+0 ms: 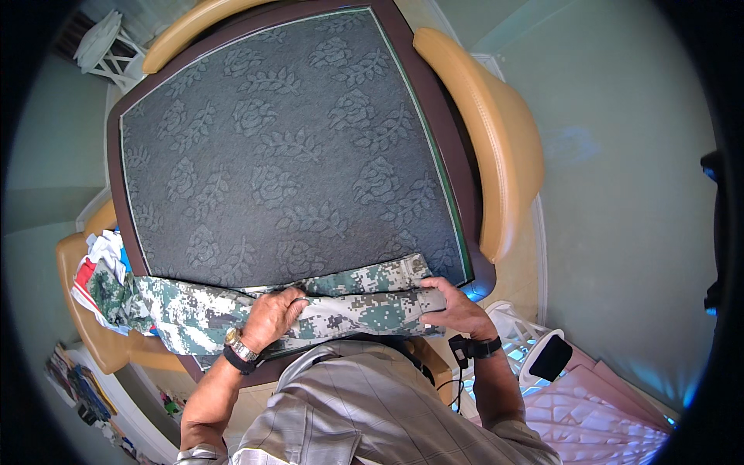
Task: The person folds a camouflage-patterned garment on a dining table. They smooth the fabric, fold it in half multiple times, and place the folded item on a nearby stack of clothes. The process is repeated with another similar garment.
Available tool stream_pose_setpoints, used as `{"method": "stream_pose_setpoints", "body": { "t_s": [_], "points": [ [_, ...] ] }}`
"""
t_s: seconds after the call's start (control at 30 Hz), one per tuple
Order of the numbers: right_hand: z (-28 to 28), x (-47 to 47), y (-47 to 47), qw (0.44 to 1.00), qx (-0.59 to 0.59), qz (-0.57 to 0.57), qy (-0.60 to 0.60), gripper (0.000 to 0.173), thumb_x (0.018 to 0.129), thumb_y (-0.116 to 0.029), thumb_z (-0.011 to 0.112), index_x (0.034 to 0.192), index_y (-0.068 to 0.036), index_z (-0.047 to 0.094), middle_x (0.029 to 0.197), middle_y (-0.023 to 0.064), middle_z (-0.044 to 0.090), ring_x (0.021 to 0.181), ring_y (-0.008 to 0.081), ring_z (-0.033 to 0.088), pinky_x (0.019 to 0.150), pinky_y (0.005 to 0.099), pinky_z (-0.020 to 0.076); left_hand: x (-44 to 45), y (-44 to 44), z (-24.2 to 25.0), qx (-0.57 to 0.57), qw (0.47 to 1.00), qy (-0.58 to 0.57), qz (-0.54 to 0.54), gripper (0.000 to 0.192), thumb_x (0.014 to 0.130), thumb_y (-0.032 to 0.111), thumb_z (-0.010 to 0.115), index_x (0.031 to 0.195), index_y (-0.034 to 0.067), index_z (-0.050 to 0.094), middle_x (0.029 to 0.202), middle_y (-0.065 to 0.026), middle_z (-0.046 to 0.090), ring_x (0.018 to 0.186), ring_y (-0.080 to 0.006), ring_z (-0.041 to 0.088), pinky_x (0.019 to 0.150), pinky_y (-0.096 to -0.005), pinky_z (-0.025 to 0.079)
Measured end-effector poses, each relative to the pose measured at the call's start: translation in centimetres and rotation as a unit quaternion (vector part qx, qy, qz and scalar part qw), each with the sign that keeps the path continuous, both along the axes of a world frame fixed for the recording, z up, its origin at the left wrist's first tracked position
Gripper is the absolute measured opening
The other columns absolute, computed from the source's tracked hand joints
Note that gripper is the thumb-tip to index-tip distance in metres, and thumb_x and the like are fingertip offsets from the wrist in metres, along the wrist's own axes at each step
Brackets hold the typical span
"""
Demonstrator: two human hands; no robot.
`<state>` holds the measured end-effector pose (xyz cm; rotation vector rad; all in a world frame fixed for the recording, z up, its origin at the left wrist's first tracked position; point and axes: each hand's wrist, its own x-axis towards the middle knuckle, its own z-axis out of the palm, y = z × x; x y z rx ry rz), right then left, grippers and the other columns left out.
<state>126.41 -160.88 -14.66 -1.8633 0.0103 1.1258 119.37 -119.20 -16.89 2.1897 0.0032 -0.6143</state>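
A digital-camouflage garment [360, 315] in green, grey and white lies along the near edge of the table, with two long fabric sections side by side. My left hand [272, 317] grips the cloth around its middle, thumb and fingers bunched together. At the right end, my right hand [456, 308] holds a cuff [430, 301] between thumb and fingers. Just beyond it, the other section ends in a cuff with a button [415, 264]. Toward the left, the garment reaches the table's edge beside a clothes pile.
The table [447, 145] has a dark wooden rim and a grey floral-patterned top. Tan padded chairs [494, 145] stand around it. Mixed clothes [104, 256] are heaped on the left chair [87, 325]. A white rack [517, 343] stands at lower right, near a cable [461, 383] hanging from my right wrist.
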Motion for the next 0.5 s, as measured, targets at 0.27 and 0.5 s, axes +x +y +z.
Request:
{"method": "stream_pose_setpoints", "body": {
  "t_s": [0.27, 0.5],
  "points": [
    [-1.0, 1.9, 0.7, 0.996, -0.076, -0.040, -0.013, 0.029, 0.096, -0.024, 0.073, 0.113, 0.000, 0.072, 0.093, 0.0045, 0.075, 0.083, 0.0121, 0.066, 0.076, 0.0319, 0.0553, 1.0, 0.3, -1.2, -0.021, 0.999, 0.000, 0.026, 0.019, 0.099, 0.026, 0.073, 0.104, 0.008, 0.071, 0.081, -0.0192, 0.071, 0.077, -0.0416, 0.071, 0.066, -0.0464, 0.056],
    [-4.0, 3.8, 1.2, 0.992, -0.017, -0.123, 0.025, 0.025, 0.101, -0.026, 0.069, 0.111, -0.003, 0.068, 0.096, -0.0013, 0.070, 0.089, 0.0064, 0.059, 0.082, 0.0286, 0.0517, 3.0, 0.8, -1.2, 0.016, 0.999, -0.022, 0.028, 0.020, 0.098, 0.023, 0.074, 0.106, 0.005, 0.072, 0.090, -0.0211, 0.073, 0.085, -0.0418, 0.072, 0.071, -0.0428, 0.056]
  ]
}}
